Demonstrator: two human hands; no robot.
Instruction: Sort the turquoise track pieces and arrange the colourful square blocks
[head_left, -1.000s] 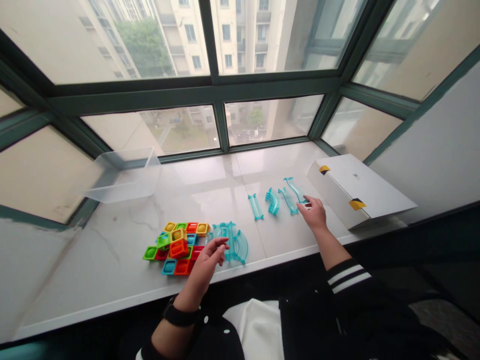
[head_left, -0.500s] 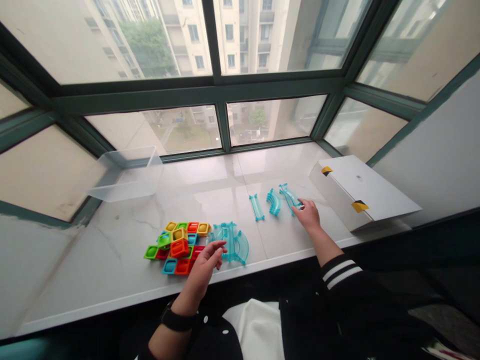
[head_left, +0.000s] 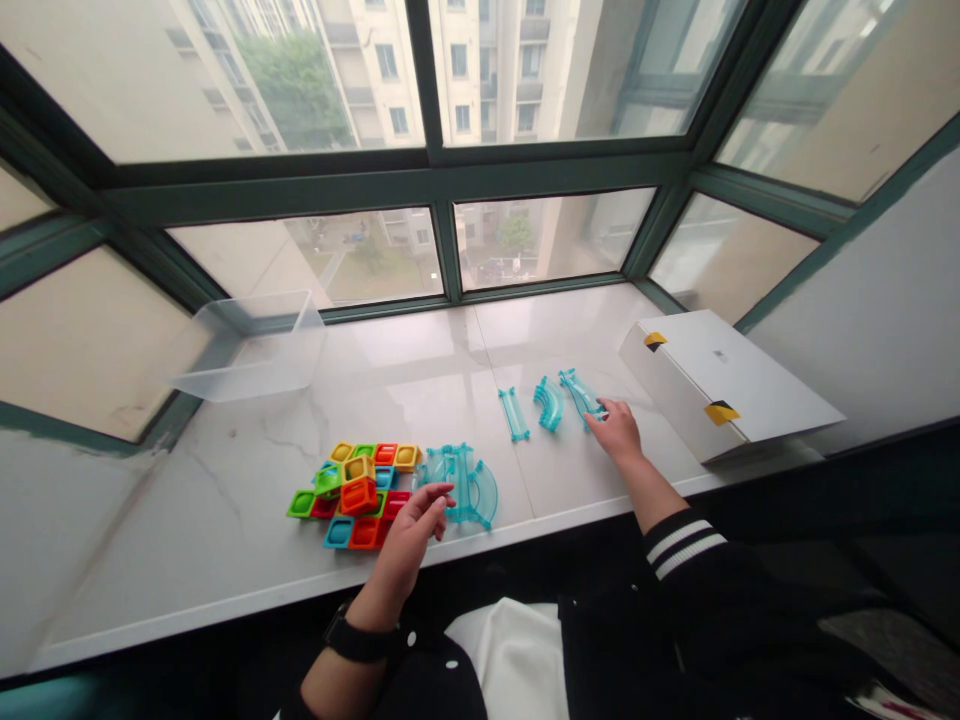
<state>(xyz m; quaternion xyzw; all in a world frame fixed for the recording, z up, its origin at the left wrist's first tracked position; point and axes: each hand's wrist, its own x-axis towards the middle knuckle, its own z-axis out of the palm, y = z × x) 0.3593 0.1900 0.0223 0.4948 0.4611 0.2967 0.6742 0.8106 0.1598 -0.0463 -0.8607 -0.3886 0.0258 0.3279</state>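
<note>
My right hand [head_left: 616, 428] is at the near end of a clear blue wavy toy track piece [head_left: 579, 396], with thumb and fingers around that end. The piece lies on the white ledge. Left of it rest a curved blue track piece [head_left: 549, 404] and a straight blue track piece [head_left: 514, 414]. My left hand [head_left: 420, 520] holds nothing, its fingers loosely bent and apart. It hovers by a heap of clear blue track pieces [head_left: 477, 492] and partly hides them. Just left of that heap sits a pile of colourful square toy blocks [head_left: 358, 496] in red, orange, yellow, green and blue.
A clear plastic bin [head_left: 259, 365] stands at the back left of the ledge [head_left: 405, 370]. At the right is a white box [head_left: 731, 375] with yellow and black tape. Windows [head_left: 442, 170] close off the back, and the ledge's front edge runs before my body.
</note>
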